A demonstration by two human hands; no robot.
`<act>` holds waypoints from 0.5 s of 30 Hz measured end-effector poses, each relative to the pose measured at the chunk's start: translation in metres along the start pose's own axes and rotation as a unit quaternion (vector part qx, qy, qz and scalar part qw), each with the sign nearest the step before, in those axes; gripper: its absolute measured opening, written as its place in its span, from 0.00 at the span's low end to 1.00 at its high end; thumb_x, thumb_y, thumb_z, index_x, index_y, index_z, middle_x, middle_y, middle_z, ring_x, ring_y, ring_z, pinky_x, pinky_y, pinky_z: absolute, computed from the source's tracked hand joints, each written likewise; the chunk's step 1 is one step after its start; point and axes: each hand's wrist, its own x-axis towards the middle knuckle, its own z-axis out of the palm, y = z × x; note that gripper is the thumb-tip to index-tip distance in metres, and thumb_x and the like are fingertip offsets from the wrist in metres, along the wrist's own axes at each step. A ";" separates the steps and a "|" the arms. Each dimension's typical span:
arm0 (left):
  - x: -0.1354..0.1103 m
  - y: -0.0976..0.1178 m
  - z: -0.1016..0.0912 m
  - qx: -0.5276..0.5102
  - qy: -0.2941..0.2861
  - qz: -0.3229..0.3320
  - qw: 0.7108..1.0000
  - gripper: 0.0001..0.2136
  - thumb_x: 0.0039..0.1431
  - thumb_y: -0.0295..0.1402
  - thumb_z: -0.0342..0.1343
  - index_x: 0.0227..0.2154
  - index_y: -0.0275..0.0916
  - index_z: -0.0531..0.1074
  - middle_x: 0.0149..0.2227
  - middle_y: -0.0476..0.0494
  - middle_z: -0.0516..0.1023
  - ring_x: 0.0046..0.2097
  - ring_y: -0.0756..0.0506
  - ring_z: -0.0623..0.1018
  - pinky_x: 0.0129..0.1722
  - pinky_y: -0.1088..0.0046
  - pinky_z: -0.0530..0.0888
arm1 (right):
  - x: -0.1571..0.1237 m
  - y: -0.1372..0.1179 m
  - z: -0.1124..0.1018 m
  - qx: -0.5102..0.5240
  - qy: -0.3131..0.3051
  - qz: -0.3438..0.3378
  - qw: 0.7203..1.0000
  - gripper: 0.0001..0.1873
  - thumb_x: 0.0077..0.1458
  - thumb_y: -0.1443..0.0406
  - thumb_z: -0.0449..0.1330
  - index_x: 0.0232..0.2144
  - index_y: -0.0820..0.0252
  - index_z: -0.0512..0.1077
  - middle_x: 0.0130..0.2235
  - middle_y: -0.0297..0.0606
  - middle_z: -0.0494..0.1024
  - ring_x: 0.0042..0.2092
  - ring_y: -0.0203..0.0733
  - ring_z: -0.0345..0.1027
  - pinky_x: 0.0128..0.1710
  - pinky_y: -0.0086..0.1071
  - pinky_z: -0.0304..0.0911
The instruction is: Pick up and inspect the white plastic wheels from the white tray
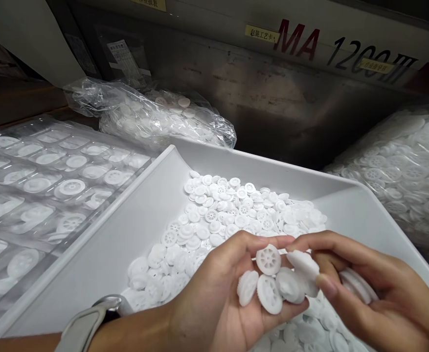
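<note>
Far bin rim (265,167) well beyond left fingers (291,313) cupping gears (269,295), right fingers (337,297) pinching more.

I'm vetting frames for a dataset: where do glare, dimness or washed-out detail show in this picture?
Head view: bright glare streaks the clear bag behind the bin; head view: the machine panel sits dim; head view: the white gears in the left hand show spokes, while many pale ones heaped below merge together.

You see the bin (126,230) in bright, soft light, its white gears (214,227) washing out, the lowest slightly blurred; the machine (214,78) behind is dim. Glare streaks the far bag (163,115).
</note>
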 end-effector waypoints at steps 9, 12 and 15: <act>0.000 -0.002 0.001 0.000 -0.024 0.015 1.000 0.14 0.58 0.33 0.46 0.39 0.30 0.73 0.40 0.37 0.74 0.47 0.43 0.71 0.52 0.65 0.65 | 0.006 0.012 -0.003 -0.030 -0.020 0.104 0.994 0.10 0.60 0.56 0.51 0.37 0.52 0.68 0.22 0.27 0.62 0.26 0.35 0.61 0.24 0.26 0.59; 0.000 -0.003 0.002 0.002 -0.031 0.015 0.999 0.15 0.58 0.33 0.47 0.40 0.30 0.73 0.38 0.38 0.74 0.41 0.47 0.72 0.51 0.67 0.64 | 0.006 0.013 -0.002 -0.025 -0.015 0.120 0.992 0.10 0.60 0.55 0.52 0.35 0.53 0.67 0.21 0.26 0.61 0.24 0.33 0.58 0.22 0.25 0.57; 0.000 -0.002 0.002 0.001 -0.032 0.021 0.999 0.17 0.58 0.34 0.46 0.44 0.29 0.72 0.40 0.38 0.74 0.40 0.48 0.71 0.52 0.66 0.62 | 0.007 0.011 -0.005 -0.029 -0.007 0.119 0.992 0.10 0.59 0.54 0.53 0.34 0.53 0.66 0.21 0.25 0.60 0.23 0.32 0.58 0.22 0.24 0.57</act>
